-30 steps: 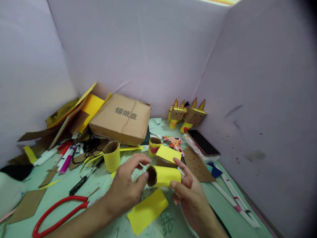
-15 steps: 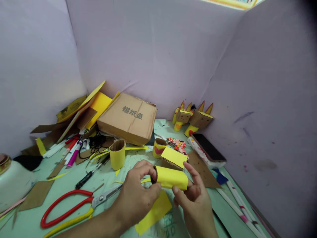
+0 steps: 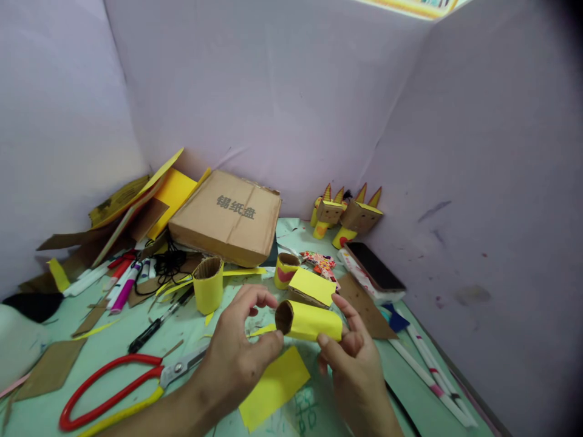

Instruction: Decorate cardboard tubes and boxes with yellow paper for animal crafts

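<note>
A cardboard tube wrapped in yellow paper point(image 3: 314, 321) lies sideways in my right hand point(image 3: 355, 358), whose fingers grip its right end. My left hand point(image 3: 248, 346) is curved beside the tube's open left end, thumb and fingers apart, holding nothing. Beneath the hands a yellow paper piece point(image 3: 276, 388) rests on the green table. Just behind the tube sits a small box with a yellow top point(image 3: 312, 286). A short yellow tube with a red heart point(image 3: 286, 271) stands behind that, and a plain yellow tube point(image 3: 208, 288) stands further left.
Red and yellow-handled scissors point(image 3: 122, 388) lie at the left, near a black pen point(image 3: 159, 321). A cardboard box point(image 3: 228, 218) leans at the back beside stacked card sheets. Horned cardboard figures point(image 3: 350, 215), a phone point(image 3: 376, 267) and white sticks point(image 3: 437, 376) are on the right.
My left fingers have come out of the tube's left end and opened away from it. The right hand keeps its grip. The view has shifted slightly to the right.
</note>
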A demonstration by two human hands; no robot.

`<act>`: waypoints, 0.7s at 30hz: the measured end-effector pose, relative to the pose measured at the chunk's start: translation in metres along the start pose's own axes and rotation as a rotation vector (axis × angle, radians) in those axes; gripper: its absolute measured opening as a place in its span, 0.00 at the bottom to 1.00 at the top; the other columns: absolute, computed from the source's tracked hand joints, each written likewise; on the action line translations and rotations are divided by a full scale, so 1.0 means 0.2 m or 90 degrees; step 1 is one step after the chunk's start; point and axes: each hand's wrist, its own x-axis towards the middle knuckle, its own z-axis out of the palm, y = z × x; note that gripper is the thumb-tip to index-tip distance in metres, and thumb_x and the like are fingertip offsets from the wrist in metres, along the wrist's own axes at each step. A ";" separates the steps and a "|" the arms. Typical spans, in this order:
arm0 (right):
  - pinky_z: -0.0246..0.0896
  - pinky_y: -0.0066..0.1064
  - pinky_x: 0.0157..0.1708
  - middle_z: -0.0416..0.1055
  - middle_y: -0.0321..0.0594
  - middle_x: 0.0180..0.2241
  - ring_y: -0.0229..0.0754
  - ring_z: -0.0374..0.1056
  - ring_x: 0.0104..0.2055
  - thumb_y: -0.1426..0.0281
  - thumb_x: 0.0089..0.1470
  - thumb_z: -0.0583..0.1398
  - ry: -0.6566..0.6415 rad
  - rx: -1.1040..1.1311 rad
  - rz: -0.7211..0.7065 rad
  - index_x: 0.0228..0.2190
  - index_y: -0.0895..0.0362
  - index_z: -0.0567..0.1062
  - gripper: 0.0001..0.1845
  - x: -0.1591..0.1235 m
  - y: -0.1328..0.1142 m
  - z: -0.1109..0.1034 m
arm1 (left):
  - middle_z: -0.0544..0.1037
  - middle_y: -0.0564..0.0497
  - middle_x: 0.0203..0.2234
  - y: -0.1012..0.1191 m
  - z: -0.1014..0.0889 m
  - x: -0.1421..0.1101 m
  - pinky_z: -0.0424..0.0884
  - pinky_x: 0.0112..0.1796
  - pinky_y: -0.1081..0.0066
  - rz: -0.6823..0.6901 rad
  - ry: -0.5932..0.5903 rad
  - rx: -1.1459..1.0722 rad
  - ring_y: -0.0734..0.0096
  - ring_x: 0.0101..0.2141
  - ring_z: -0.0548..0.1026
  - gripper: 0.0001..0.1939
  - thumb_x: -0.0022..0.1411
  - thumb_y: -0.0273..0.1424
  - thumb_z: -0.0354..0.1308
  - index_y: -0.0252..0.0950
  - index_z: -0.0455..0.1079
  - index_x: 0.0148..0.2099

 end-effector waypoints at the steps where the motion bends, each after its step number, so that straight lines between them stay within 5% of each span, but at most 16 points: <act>1: 0.55 0.21 0.14 0.71 0.31 0.25 0.31 0.58 0.16 0.72 0.40 0.67 0.002 -0.014 -0.013 0.49 0.52 0.59 0.35 -0.01 0.00 0.01 | 0.70 0.50 0.36 0.00 0.00 0.00 0.63 0.41 0.64 0.001 -0.004 0.002 0.62 0.39 0.68 0.08 0.47 0.30 0.52 0.39 0.64 0.34; 4: 0.59 0.22 0.18 0.73 0.34 0.28 0.34 0.65 0.21 0.72 0.41 0.66 0.026 -0.050 -0.060 0.47 0.52 0.60 0.32 -0.05 0.01 0.05 | 0.70 0.51 0.30 0.00 0.02 0.00 0.64 0.38 0.65 -0.006 -0.015 0.020 0.64 0.35 0.69 0.02 0.48 0.30 0.53 0.38 0.64 0.27; 10: 0.64 0.25 0.26 0.74 0.38 0.33 0.40 0.71 0.32 0.72 0.40 0.66 0.030 -0.064 -0.083 0.46 0.51 0.61 0.30 -0.08 0.04 0.06 | 0.70 0.52 0.26 0.01 0.02 0.01 0.63 0.37 0.66 -0.049 -0.012 0.019 0.64 0.33 0.69 0.05 0.45 0.29 0.52 0.37 0.62 0.20; 16: 0.60 0.21 0.19 0.72 0.30 0.25 0.33 0.65 0.20 0.74 0.42 0.65 -0.058 -0.046 -0.029 0.48 0.51 0.58 0.33 -0.03 0.05 0.01 | 0.69 0.53 0.24 0.03 -0.02 0.04 0.61 0.28 0.71 -0.154 -0.084 -0.015 0.66 0.28 0.67 0.10 0.49 0.37 0.54 0.36 0.67 0.23; 21: 0.63 0.22 0.23 0.74 0.33 0.27 0.34 0.68 0.24 0.73 0.42 0.66 -0.050 -0.015 -0.009 0.47 0.53 0.58 0.32 -0.04 0.03 0.03 | 0.75 0.50 0.30 0.01 0.02 0.02 0.64 0.37 0.68 -0.131 -0.132 -0.009 0.60 0.37 0.71 0.09 0.47 0.30 0.55 0.36 0.74 0.32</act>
